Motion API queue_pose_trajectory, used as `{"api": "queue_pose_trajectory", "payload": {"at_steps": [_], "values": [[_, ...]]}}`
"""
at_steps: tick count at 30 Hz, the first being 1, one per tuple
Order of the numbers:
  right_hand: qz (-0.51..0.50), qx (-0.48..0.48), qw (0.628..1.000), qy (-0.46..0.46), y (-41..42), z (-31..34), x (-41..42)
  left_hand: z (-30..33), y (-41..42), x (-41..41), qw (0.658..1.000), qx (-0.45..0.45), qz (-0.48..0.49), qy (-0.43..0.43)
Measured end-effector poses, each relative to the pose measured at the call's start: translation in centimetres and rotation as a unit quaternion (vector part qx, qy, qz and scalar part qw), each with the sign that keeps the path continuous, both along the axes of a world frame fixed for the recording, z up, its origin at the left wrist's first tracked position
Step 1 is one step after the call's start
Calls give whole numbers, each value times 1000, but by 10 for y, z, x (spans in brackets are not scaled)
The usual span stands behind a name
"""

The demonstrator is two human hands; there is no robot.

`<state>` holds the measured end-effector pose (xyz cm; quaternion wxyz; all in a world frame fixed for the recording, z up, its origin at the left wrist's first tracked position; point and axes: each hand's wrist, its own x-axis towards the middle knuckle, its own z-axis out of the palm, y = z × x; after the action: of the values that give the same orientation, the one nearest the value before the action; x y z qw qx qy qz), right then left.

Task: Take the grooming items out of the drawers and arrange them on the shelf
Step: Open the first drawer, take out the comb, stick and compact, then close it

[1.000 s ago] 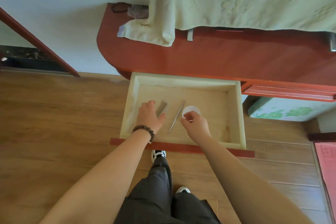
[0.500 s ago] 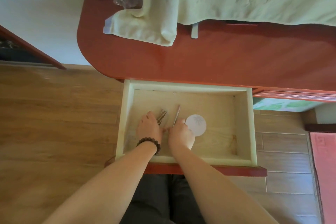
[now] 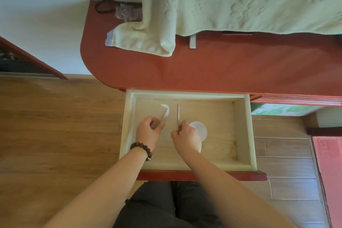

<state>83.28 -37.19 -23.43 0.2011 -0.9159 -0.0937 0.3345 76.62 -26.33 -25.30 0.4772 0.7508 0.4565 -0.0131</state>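
A pale wooden drawer [image 3: 249,135] with a red front stands pulled out below a red shelf top [image 3: 203,68]. Inside it, my left hand [image 3: 148,133] grips the near end of a brown fine-toothed comb [image 3: 160,118], whose far end points up and right. My right hand [image 3: 187,138] pinches the near end of a thin metal stick-like tool [image 3: 178,114] that runs straight toward the back of the drawer. A round white disc [image 3: 200,129] lies on the drawer floor just right of my right hand, partly hidden by it.
A pale green towel [image 3: 148,42] and a large green cloth [image 3: 259,0] drape over the back of the red shelf. A hair tie [image 3: 103,7] and a plastic-wrapped item [image 3: 125,12] lie at its far left corner. A pink mat [image 3: 329,172] lies on the floor at right.
My left hand has closed on the comb and raised it. My right hand left the white disc and took hold of the thin metal tool, now straightened. The view shifted downward.
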Motion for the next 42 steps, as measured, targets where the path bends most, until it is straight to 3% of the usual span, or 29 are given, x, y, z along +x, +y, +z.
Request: {"api": "queue_pose_trajectory", "payload": {"at_steps": [4,8,13,19,29,37,42], "values": [[-49,103,991,-71,-20,51,33,55,-5,35,993,-30,44,-109],[-76,185,973,-114,-30,88,93,91,-6,95,984,-60,61,-156],[-56,167,976,-128,-24,91,176,99,-4,172,980,-99,71,-158],[-29,107,988,-106,-12,67,231,77,2,218,996,42,36,-72],[35,48,992,-109,5,53,243,63,2,217,981,189,-17,37],[22,53,991,-123,5,50,240,62,8,211,958,263,-89,67],[14,91,987,-132,-6,61,227,61,16,201,955,271,-119,31]]}}
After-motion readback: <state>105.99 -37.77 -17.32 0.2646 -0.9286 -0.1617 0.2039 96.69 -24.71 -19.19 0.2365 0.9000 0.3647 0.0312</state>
